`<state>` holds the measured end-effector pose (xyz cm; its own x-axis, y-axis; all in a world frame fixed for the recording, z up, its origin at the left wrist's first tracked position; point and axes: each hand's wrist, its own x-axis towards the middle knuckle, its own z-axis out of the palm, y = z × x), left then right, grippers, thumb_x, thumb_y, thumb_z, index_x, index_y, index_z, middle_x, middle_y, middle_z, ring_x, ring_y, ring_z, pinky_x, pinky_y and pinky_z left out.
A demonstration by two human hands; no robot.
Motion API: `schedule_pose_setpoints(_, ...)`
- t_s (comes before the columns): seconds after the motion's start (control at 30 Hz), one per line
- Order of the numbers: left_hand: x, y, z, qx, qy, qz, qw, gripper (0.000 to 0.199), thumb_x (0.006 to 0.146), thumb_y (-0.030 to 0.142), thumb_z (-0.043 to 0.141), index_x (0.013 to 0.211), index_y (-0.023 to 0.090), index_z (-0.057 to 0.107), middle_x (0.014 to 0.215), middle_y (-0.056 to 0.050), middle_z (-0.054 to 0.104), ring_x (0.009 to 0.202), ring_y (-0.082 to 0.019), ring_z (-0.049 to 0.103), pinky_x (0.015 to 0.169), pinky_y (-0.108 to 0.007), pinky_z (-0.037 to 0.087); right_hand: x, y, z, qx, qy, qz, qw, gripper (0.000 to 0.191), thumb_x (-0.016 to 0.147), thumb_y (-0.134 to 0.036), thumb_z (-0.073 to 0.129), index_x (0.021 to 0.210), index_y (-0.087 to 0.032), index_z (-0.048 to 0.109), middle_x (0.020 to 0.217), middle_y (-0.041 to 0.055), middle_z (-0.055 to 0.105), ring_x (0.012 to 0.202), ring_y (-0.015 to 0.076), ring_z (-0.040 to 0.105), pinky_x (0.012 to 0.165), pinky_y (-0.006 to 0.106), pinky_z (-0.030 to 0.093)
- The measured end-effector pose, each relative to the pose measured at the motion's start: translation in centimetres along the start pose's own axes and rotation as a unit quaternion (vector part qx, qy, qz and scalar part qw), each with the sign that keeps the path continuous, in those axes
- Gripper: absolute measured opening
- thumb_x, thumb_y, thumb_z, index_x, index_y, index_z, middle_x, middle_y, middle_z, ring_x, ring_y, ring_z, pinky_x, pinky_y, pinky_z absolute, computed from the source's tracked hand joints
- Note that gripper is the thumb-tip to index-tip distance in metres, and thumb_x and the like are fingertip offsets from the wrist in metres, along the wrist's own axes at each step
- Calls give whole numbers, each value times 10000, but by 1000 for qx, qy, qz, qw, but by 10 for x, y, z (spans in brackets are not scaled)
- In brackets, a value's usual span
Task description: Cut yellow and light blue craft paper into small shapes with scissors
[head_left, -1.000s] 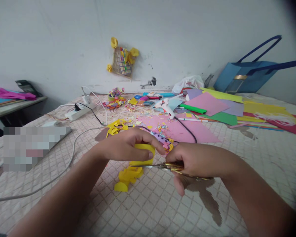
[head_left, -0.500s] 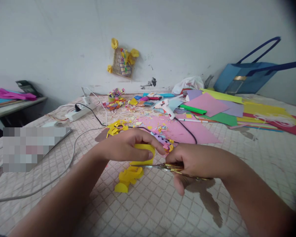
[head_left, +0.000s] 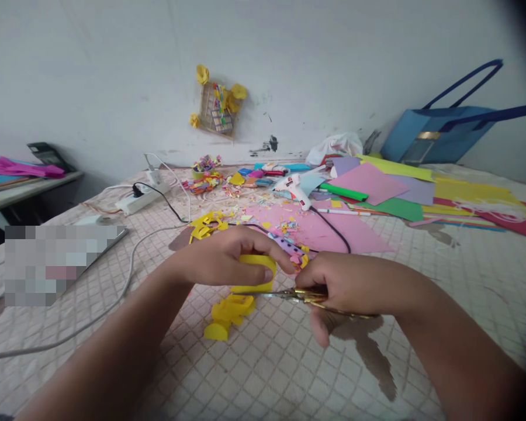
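My left hand [head_left: 232, 257] is closed on a piece of yellow paper [head_left: 258, 279], its thumb lying across the front and the other fingers bent over behind. Gold-handled scissors [head_left: 304, 294] are in my right hand [head_left: 346, 286], whose fingers wrap the handles. Their blades point left along the lower edge of the yellow paper; whether they are parted is hard to make out. Just below, several cut yellow paper pieces [head_left: 228, 313] lie on the quilted cloth [head_left: 289, 368].
A white glue gun [head_left: 293, 190] with a black cord lies on pink paper [head_left: 359, 228] among scraps. Coloured sheets [head_left: 377, 181] and a blue bag [head_left: 438, 134] are at the back right. On the left are a power strip [head_left: 142, 200] and a white cable [head_left: 129, 272].
Both hands, the yellow paper and the scissors stay almost in place. The view has shifted very slightly.
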<state>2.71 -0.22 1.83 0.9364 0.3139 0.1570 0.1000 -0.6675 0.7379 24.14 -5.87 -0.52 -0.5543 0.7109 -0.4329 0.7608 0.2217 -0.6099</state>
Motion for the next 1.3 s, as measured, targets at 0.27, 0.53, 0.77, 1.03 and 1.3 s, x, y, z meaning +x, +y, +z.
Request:
schedule_pose_setpoints(0.27,0,0,1,10,-10,-20,1000,255,749,111,511,966,106,644,819,-41,671,688,-91,579,609,-165,443,1,2,0,-20,16,-7,1000,398,660,-557,612,614,-177,503,522,-52,454,460,74,344,395,198,222)
schedule_pose_setpoints(0.53,0,0,0,-6,0,-14,1000,259,738,77,512,955,127,645,863,-36,679,678,-80,580,592,-152,434,0,-2,2,-10,17,9,1000,314,699,-483,578,629,-181,532,536,-42,500,451,72,322,391,196,244)
schedule_pose_setpoints(0.77,0,1,0,-10,3,-9,1000,246,746,83,516,948,130,648,904,-48,686,708,-88,599,595,-150,438,0,-5,2,-30,41,5,999,376,624,-513,639,562,-183,470,483,-57,428,435,70,303,365,202,196)
schedule_pose_setpoints(1.03,0,-2,1,2,-2,-26,1000,261,742,105,518,962,130,655,765,-31,667,620,-93,561,550,-170,432,3,-5,3,-60,70,0,996,401,645,-514,628,526,-182,437,446,-62,392,417,69,293,363,209,183)
schedule_pose_setpoints(1.3,0,-4,-1,-1,-6,-10,1000,276,734,77,513,964,142,651,880,-40,681,733,-101,593,650,-174,455,3,-8,4,-58,71,-4,996,433,610,-569,645,533,-178,476,443,-62,393,424,70,324,377,206,200)
